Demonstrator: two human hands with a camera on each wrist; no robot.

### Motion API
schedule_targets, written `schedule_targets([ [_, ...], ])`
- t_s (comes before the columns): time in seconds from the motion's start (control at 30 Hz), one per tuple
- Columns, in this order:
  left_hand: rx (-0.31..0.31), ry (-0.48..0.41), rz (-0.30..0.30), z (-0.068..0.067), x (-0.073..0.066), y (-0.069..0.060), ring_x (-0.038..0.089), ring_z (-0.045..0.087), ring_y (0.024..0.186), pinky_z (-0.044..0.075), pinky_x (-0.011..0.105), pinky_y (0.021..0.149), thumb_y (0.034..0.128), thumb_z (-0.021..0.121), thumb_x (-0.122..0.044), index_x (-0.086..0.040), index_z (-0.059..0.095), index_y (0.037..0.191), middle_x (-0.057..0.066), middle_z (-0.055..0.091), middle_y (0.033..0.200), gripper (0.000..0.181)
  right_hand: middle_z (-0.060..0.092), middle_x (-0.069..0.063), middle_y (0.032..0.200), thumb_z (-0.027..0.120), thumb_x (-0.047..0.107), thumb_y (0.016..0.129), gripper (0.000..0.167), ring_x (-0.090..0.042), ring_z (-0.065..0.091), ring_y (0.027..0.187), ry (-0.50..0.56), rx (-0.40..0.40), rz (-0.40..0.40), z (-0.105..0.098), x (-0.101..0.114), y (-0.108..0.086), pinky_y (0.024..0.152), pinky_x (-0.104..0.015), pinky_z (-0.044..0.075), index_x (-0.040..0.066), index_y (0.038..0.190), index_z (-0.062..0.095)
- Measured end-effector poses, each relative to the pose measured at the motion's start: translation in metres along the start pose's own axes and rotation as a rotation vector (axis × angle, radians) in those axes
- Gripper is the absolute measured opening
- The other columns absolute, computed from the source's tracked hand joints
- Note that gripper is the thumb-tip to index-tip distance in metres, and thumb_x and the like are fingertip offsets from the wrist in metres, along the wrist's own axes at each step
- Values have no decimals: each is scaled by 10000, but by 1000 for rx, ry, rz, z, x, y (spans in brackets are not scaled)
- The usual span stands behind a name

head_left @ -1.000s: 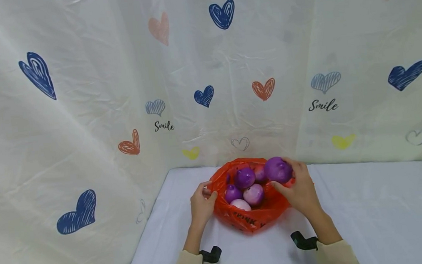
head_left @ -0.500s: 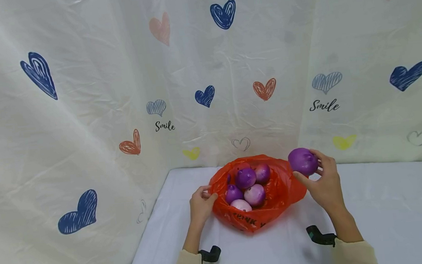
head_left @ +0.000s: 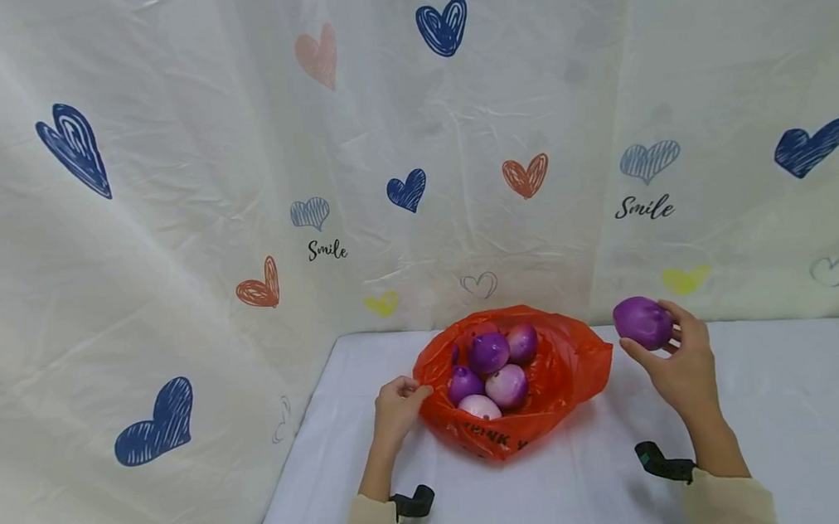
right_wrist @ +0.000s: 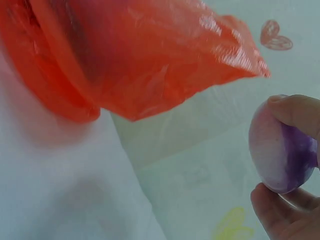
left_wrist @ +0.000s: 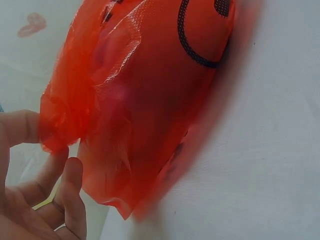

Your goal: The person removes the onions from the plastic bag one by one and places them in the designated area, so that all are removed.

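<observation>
A red plastic bag (head_left: 578, 365) with black print lies on the table, its mouth spread wide. Inside it sit several purple onions (head_left: 507, 387), some pale pink, some deep purple. My left hand (head_left: 395, 410) pinches the bag's left rim; in the left wrist view the thumb and fingers are at the edge of the thin plastic (left_wrist: 120, 120). To the right of the bag, my right hand (head_left: 682, 368) holds a large purple onion (head_left: 642, 323) between thumb and fingers, raised above the table. The right wrist view shows that onion (right_wrist: 280, 145) apart from the bag, with a whitish side.
A white cloth covers the table (head_left: 791, 396), which extends to the right of the bag. Behind it hangs a pale curtain (head_left: 525, 103) printed with hearts and "Smile". Dark wrist mounts (head_left: 663, 464) sit on both forearms.
My right hand has lifted the large onion out of the bag and carried it rightward. The bag's right side now stands free. My left hand stays at the left rim.
</observation>
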State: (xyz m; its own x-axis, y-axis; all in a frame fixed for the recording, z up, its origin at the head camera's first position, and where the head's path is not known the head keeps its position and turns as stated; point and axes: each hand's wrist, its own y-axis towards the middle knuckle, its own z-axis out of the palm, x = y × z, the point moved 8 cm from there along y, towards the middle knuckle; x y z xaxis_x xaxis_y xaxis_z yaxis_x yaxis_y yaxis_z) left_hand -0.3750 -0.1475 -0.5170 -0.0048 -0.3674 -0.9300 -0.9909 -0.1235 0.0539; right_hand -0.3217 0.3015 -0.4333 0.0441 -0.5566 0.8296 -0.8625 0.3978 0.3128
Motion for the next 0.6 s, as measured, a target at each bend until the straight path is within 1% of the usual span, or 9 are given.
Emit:
schedule_targets([
  [0.1, 2, 3, 3, 0, -1, 0, 167, 544, 709, 486, 248, 621, 900, 740, -255, -62, 692, 930, 61, 621, 802, 201, 353, -236, 1556, 764, 310, 916, 862, -435, 458, 1333, -12, 18, 17, 0, -11, 2, 1034, -575, 508, 140, 1603, 273],
  [0.17, 2, 6, -4, -1, 0, 0, 164, 543, 704, 485, 244, 618, 903, 737, -254, -66, 696, 930, 58, 623, 800, 195, 350, -271, 1535, 762, 315, 918, 869, -466, 473, 1304, -16, 33, 24, 1, -18, 3, 978, -567, 543, 127, 1604, 264],
  [0.27, -5, 16, -9, -2, 0, 0, 156, 541, 695, 476, 233, 603, 903, 737, -252, -70, 699, 924, 48, 622, 793, 187, 360, -317, 1488, 769, 307, 914, 865, -507, 501, 1241, -23, 53, 19, 3, -28, 5, 830, -284, 577, 112, 1598, 276],
  [0.33, -9, 19, -13, -2, 0, 0, 156, 538, 690, 469, 230, 597, 901, 738, -248, -72, 701, 919, 45, 619, 787, 181, 371, -337, 1459, 779, 286, 908, 853, -525, 515, 1200, -25, 62, 9, 5, -34, 5, 731, -108, 464, 90, 1585, 299],
  [0.4, -12, 26, -13, -3, 0, 0, 158, 538, 687, 468, 232, 596, 898, 739, -246, -73, 702, 918, 44, 619, 785, 178, 383, -342, 1441, 786, 262, 901, 842, -528, 523, 1179, -29, 71, 2, 8, -39, 6, 673, -34, 348, 70, 1574, 318],
  [0.43, -10, 25, -12, -3, -1, 0, 160, 541, 688, 471, 236, 599, 898, 739, -244, -72, 703, 920, 46, 623, 787, 177, 384, -345, 1438, 787, 258, 900, 844, -530, 522, 1177, -36, 77, 2, 9, -42, 6, 673, -35, 350, 59, 1573, 318],
  [0.5, -5, 25, -16, -2, -1, 0, 166, 546, 691, 480, 244, 609, 903, 735, -249, -78, 704, 925, 48, 631, 792, 175, 378, -348, 1440, 783, 261, 904, 851, -531, 512, 1188, -54, 90, 10, 13, -49, 7, 730, -123, 460, 42, 1576, 308],
  [0.57, 2, 22, -23, -2, -1, -1, 171, 552, 695, 492, 253, 620, 908, 732, -254, -84, 705, 932, 50, 641, 799, 173, 361, -357, 1453, 777, 264, 909, 866, -545, 489, 1211, -62, 107, 29, 16, -57, 8, 819, -318, 573, 36, 1585, 286],
  [0.6, 6, 19, -23, -2, -1, -1, 174, 556, 696, 496, 258, 625, 911, 731, -253, -84, 705, 936, 53, 648, 802, 173, 351, -362, 1460, 772, 267, 913, 870, -552, 476, 1220, -66, 115, 40, 18, -61, 8, 862, -434, 584, 32, 1588, 276],
])
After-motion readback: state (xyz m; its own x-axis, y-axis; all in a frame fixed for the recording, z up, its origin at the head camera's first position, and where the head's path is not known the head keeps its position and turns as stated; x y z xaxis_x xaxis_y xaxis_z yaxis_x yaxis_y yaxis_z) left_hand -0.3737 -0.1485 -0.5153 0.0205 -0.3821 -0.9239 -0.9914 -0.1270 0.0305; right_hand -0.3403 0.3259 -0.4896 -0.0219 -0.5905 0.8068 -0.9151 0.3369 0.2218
